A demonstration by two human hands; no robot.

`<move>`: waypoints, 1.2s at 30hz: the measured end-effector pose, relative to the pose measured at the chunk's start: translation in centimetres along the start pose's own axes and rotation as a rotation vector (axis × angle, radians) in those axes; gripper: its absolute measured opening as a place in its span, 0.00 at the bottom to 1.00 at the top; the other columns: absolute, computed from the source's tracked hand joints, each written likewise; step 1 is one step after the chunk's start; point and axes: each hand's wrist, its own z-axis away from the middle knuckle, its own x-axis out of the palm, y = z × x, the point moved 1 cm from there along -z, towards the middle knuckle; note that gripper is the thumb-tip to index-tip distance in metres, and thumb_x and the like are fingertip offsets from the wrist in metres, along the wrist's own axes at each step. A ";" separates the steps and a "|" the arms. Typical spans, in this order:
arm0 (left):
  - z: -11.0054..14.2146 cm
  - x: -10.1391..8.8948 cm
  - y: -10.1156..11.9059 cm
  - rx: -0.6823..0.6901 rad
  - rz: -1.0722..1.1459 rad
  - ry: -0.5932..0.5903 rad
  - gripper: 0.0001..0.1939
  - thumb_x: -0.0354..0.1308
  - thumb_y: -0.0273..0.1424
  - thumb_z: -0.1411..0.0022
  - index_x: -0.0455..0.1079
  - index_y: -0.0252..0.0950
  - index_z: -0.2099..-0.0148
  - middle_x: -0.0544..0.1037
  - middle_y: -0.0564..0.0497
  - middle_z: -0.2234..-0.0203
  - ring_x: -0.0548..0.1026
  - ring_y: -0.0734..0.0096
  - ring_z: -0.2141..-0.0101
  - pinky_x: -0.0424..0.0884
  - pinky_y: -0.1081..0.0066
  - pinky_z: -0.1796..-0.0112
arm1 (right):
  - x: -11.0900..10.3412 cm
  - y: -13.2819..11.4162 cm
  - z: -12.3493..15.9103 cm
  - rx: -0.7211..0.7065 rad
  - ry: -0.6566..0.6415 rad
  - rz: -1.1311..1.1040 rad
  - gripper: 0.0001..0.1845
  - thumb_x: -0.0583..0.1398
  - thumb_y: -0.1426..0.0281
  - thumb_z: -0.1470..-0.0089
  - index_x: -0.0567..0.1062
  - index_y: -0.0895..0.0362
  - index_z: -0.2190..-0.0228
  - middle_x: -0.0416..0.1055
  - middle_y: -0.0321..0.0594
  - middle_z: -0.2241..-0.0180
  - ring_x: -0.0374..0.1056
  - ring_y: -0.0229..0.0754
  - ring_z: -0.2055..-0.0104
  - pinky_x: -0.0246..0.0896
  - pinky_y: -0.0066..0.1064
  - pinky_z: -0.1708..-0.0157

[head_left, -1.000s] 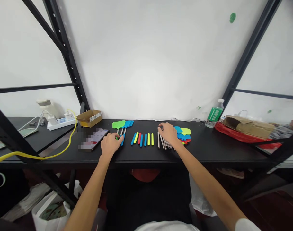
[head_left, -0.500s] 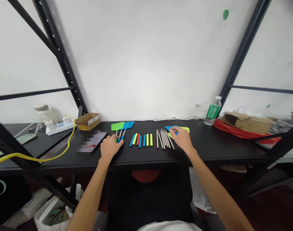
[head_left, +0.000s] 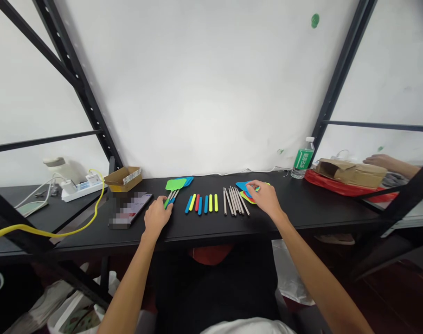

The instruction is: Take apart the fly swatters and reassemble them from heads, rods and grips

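Left hand (head_left: 157,215) has its grip curled round spatulas (head_left: 176,184) at table (head_left: 302,206) left, right hand (head_left: 263,198) half-pinched over coloured heads (head_left: 242,184), hold unclear, right of metal rods (head_left: 235,202).

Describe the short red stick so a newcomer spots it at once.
On the black table, between the wearer's left hand and right hand, lies a row of seven coloured sticks. The red stick is third from left, between a yellow stick and a blue stick, and the only red one in it.
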 end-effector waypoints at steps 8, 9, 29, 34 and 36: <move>0.4 -0.5 0.1 -0.004 0.039 0.045 0.21 0.46 0.40 0.32 0.72 0.37 0.46 0.78 0.39 0.53 0.75 0.44 0.52 0.70 0.57 0.57 | 0.6 -0.1 0.2 -0.033 -0.022 -0.066 0.14 0.56 0.64 0.43 0.81 0.54 0.65 0.77 0.38 0.70 0.71 0.43 0.68 0.58 0.32 0.63; 0.3 -0.8 0.3 0.011 0.071 0.067 0.21 0.46 0.40 0.32 0.72 0.37 0.46 0.79 0.40 0.54 0.76 0.45 0.52 0.70 0.58 0.57 | 0.6 -0.2 0.2 -0.026 -0.027 -0.085 0.14 0.56 0.64 0.43 0.81 0.54 0.65 0.77 0.38 0.70 0.70 0.42 0.68 0.59 0.32 0.63; 10.5 -4.9 13.5 0.850 0.381 0.198 0.14 0.45 0.33 0.27 0.67 0.40 0.44 0.78 0.47 0.58 0.77 0.66 0.59 0.69 0.70 0.60 | 2.8 -7.3 3.4 0.119 -0.498 -1.234 0.29 0.55 0.46 0.41 0.65 0.57 0.80 0.54 0.29 0.84 0.45 0.29 0.85 0.35 0.25 0.85; 10.5 -4.4 13.4 0.943 0.322 0.220 0.14 0.49 0.35 0.28 0.67 0.43 0.43 0.78 0.48 0.57 0.78 0.66 0.59 0.69 0.71 0.62 | 3.4 -7.5 3.6 0.242 -0.473 -1.285 0.31 0.58 0.46 0.44 0.58 0.55 0.84 0.48 0.27 0.87 0.42 0.29 0.86 0.34 0.25 0.86; 10.3 -4.4 13.3 0.953 0.290 0.248 0.14 0.50 0.37 0.28 0.68 0.43 0.43 0.78 0.48 0.58 0.78 0.66 0.59 0.69 0.71 0.63 | 3.4 -7.5 3.6 0.279 -0.473 -1.292 0.32 0.58 0.46 0.44 0.57 0.55 0.86 0.47 0.27 0.89 0.41 0.28 0.87 0.34 0.26 0.86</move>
